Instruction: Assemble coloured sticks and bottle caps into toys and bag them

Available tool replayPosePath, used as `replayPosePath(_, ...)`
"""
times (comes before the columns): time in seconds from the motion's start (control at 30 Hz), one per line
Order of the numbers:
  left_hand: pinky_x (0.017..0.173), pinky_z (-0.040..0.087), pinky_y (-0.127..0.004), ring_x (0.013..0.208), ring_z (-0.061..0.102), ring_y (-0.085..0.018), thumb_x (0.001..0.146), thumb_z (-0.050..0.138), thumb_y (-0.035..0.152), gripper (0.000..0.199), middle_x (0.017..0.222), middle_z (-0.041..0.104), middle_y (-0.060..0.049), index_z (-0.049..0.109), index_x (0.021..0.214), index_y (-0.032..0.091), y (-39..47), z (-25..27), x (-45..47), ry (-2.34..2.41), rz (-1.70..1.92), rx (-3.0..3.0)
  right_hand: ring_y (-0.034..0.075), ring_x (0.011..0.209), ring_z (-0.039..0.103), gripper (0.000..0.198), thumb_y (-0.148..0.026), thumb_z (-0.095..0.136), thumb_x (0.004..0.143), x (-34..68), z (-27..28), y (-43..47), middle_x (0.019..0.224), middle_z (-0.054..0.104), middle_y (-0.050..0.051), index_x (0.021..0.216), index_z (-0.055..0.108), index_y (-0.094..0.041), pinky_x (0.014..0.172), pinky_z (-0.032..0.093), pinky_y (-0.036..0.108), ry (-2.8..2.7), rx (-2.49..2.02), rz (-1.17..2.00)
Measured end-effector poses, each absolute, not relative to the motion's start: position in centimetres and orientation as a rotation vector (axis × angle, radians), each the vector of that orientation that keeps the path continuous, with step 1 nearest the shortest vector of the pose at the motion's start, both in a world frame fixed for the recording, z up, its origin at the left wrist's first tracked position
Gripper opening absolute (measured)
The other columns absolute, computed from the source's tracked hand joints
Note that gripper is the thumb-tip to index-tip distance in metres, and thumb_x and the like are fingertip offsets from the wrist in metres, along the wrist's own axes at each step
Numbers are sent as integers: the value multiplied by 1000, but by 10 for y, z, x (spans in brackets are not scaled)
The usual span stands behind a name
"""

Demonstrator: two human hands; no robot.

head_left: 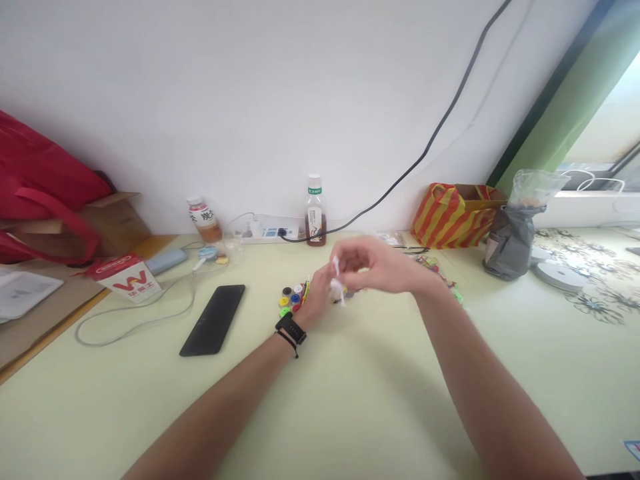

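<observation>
A small white piece (337, 289), blurred and soft-looking, is held up between two bare hands above a pale table (125, 400). By the right hand (377, 263), the piece appears to be pinched, thumb and fingertips brought together on its upper end. The left hand (320, 293), banded at the wrist by a dark wristband (291, 328), is placed just beside it on the left; whether its fingers are clamped on the piece or only touching it cannot be told, as they are partly hidden.

The handling is judged to be partway through: the white piece has been taken up but not yet set down, and whether anything has been fastened to it cannot be made out. Near the left hand, round coloured discs (284, 302) are left loose on the table, with black, white, blue, yellow, red and green among them. More small coloured pieces (434, 265) are scattered to the right, partly covered by the right wrist. Neither group is being gripped, so both are judged to be unused at this moment. No finished item can be identified.
</observation>
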State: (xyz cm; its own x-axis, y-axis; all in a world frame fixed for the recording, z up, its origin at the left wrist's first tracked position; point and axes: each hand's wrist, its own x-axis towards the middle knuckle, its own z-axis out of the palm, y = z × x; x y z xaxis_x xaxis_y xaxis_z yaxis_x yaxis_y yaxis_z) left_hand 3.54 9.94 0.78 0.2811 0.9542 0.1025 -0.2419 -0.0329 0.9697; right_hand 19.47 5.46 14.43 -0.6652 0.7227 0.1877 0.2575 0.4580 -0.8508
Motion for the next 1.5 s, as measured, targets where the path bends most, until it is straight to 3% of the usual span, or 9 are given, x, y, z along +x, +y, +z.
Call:
replayPosePath(0.17,93,50,-34,107,67,-27,96,61,56,42,113,74,-10,70,116,19,94,30,40,694,1309,1530,16,68,69,8,-25,65,82,223,150,63,74,69,1,86,63,-17,70,56,28,-1732,-1004,784)
replayPosePath(0.33,89,51,-33,105,69,-23,100,57,50,38,113,74,-9,66,124,22,85,48,38,805,1310,1772,17,65,70,7,-24,66,81,233,146,68,70,69,2,80,64,-18,66,56,27,-1712,-1101,694)
replayPosePath(0.6,59,50,-22,83,71,-16,98,58,29,24,98,76,-3,64,121,25,89,59,34,1027,1365,1933,18,65,69,6,-20,63,82,230,142,71,71,71,3,77,65,-18,61,51,27,-1852,-1260,435)
replayPosePath(0.77,70,56,-25,86,73,-16,93,62,21,28,98,77,-3,63,120,25,94,67,30,1013,1394,1978,19,77,67,14,-19,60,86,226,145,67,83,75,5,80,73,-19,67,50,28,-1957,-1230,320)
replayPosePath(1.0,75,57,-25,86,75,-15,96,56,16,21,106,75,-3,60,116,23,90,78,24,911,1321,2101,15,64,64,16,-18,59,86,217,138,72,71,70,2,87,76,-17,59,46,25,-2016,-1307,484)
replayPosePath(1.13,74,57,-26,89,73,-16,98,57,20,11,99,75,-3,64,106,22,89,88,19,851,1240,2293,13,61,64,21,-20,57,90,216,131,79,79,74,1,89,78,-20,56,45,24,-2058,-1262,499)
replayPosePath(1.3,82,57,-33,102,69,-21,94,67,33,13,117,72,-6,72,101,23,92,95,9,844,1093,2507,15,59,67,17,-21,61,89,221,123,86,77,74,2,92,78,-19,53,46,23,-1980,-1348,526)
replayPosePath(1.5,92,54,-37,108,68,-23,99,58,22,18,125,69,-4,75,94,25,94,95,3,958,962,2627,14,54,65,13,-20,64,86,219,118,91,79,75,4,90,76,-17,51,46,25,-1876,-1364,557)
